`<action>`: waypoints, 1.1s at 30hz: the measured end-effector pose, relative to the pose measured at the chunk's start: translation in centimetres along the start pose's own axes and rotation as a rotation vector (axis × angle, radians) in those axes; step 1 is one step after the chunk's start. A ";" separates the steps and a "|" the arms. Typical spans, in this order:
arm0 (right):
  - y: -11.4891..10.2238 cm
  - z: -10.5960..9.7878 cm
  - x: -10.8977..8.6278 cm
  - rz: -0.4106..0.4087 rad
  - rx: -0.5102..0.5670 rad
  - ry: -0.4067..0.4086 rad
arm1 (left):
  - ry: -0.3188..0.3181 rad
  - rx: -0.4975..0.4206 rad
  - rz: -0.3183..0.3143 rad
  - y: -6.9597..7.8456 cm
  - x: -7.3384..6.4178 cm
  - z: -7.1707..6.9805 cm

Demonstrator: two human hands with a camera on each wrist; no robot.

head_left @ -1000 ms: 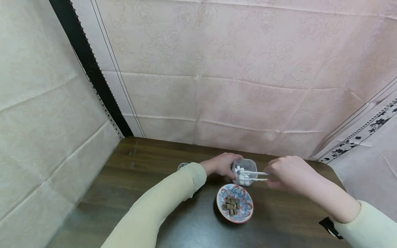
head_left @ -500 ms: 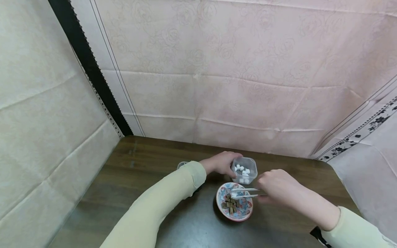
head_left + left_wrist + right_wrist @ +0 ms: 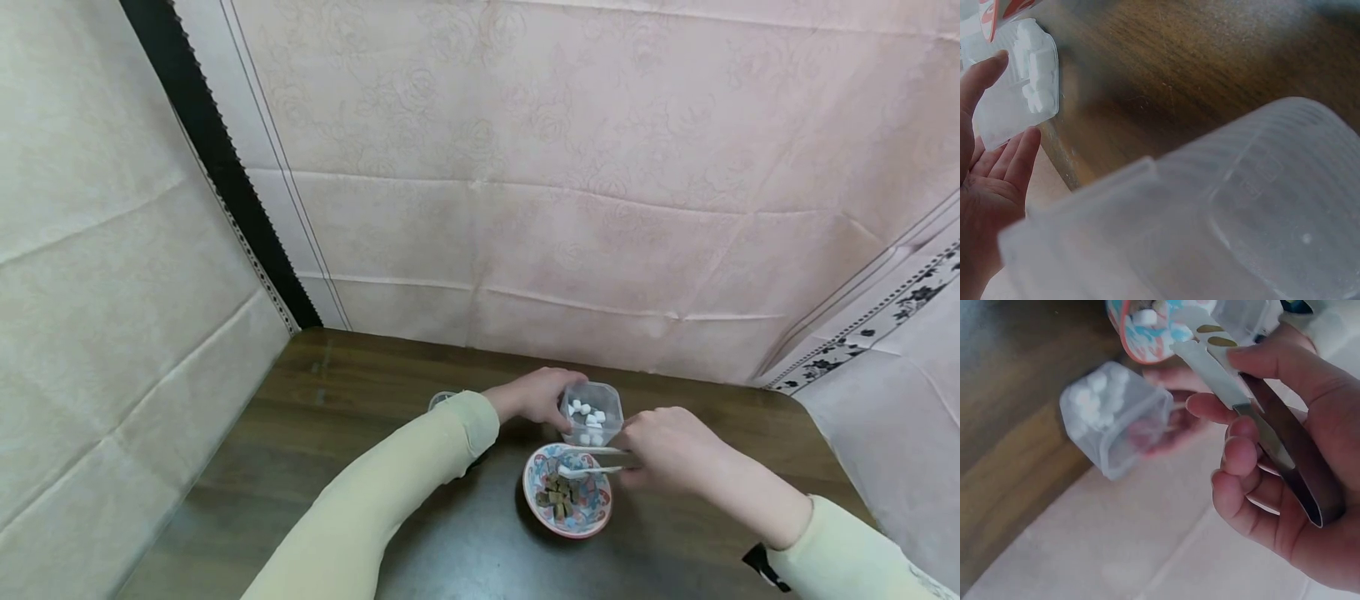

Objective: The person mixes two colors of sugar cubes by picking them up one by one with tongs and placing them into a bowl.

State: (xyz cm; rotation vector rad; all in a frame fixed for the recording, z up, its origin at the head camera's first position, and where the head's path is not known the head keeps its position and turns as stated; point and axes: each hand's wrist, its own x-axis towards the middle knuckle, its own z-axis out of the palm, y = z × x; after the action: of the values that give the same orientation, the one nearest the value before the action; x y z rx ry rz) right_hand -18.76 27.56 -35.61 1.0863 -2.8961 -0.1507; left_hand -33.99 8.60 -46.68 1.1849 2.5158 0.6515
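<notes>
White-tipped metal tongs (image 3: 1297,450) were held by the right hand (image 3: 667,446), their arms spread above a patterned bowl (image 3: 597,502).
Brown cubes (image 3: 558,500) and a white piece (image 3: 1143,317) were contained in the bowl, on the wooden desk (image 3: 360,367); just beyond, a clear container (image 3: 592,392) of white pieces was gripped between the left hand's (image 3: 536,395) thumb and fingers, and another tub (image 3: 441,400) was partly hidden by the sleeve (image 3: 420,462).

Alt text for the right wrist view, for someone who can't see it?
The person's right-hand grip holds white-ended tongs over a patterned bowl. Beyond, a blurred left-hand grip holds a clear container of white pieces at a wooden table.
</notes>
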 end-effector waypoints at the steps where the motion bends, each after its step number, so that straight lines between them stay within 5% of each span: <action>1: 0.2 -0.2 -0.1 0.010 0.005 -0.004 | 0.001 0.001 0.004 0.0 0.0 0.0; 13: 4.2 -2.1 0.2 0.156 0.055 -0.025 | -0.002 0.009 0.006 0.2 -0.2 -0.1; 33: 5.9 1.2 4.7 0.224 0.016 -0.147 | -0.001 -0.003 0.007 0.2 -0.2 -0.2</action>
State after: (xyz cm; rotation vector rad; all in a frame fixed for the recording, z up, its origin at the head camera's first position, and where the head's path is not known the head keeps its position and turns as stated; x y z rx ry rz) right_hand -26.29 28.96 -36.09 0.7741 -3.1275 -0.2070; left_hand -33.80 8.55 -46.40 1.1937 2.5099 0.6557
